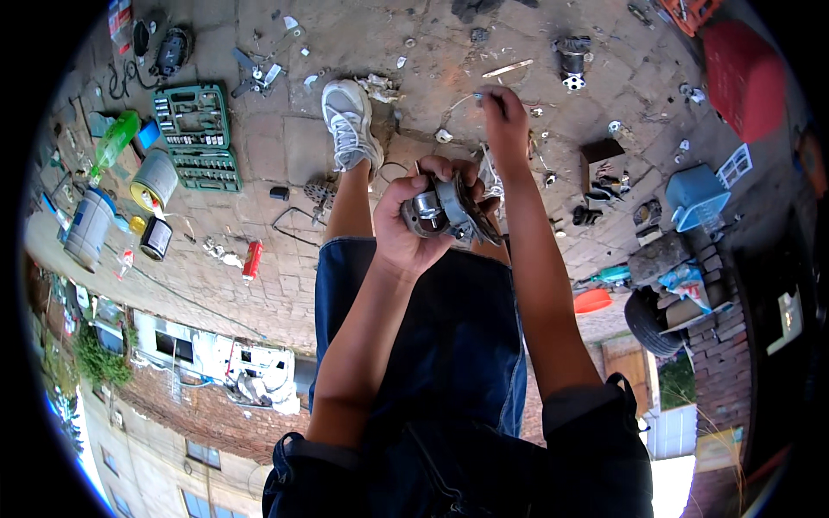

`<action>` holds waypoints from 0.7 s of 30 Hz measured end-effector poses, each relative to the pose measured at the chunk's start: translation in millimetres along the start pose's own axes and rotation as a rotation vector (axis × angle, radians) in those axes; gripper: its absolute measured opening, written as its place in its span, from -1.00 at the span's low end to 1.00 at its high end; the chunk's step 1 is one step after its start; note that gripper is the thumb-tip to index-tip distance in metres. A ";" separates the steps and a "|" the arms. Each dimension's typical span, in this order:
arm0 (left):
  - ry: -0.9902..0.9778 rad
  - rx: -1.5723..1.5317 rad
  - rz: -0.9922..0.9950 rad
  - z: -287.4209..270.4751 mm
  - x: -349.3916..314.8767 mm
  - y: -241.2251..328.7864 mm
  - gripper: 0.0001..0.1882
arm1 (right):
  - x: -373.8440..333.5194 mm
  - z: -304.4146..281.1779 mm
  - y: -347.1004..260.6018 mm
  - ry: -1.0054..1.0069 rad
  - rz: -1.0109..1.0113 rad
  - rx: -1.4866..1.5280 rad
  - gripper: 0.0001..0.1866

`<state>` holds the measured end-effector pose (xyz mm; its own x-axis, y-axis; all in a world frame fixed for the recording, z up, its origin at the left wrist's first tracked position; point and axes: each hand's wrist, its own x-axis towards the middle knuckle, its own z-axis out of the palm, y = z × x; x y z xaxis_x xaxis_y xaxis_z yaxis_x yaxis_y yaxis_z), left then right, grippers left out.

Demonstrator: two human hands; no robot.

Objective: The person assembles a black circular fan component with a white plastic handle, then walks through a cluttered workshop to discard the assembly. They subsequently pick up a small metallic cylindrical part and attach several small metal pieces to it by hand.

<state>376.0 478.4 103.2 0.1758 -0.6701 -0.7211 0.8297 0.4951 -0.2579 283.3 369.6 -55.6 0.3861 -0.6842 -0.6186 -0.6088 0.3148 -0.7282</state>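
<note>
Left hand (406, 226) wraps metal housing (456, 204) near frame centre; right hand (508, 129) up-right of it, can't tell if pinching.

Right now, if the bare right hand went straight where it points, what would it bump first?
Probably the thin, pale, wooden-looking stick on the grey-brown paved ground just ahead of the right hand, though the hand may pass above it.

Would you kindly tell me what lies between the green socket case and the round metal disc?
A small black cylindrical piece lies between them, in the head view.
</note>
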 end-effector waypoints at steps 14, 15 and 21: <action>0.018 0.159 -0.008 7.6 4.8 1.2 -0.76 | 121.1 44.9 67.6 0.172 -0.023 -0.357 -0.63; 0.012 0.161 -0.019 8.4 6.3 0.9 -0.77 | 123.5 37.0 89.9 0.121 0.018 -0.039 -0.67; 0.039 0.162 -0.012 7.6 8.0 0.1 -0.75 | 93.3 10.3 66.6 -0.003 0.159 0.554 -0.77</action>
<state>381.5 468.9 102.3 0.1477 -0.6520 -0.7437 0.9067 0.3896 -0.1615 286.0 333.5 -164.8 0.3224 -0.5987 -0.7333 -0.2057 0.7118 -0.6716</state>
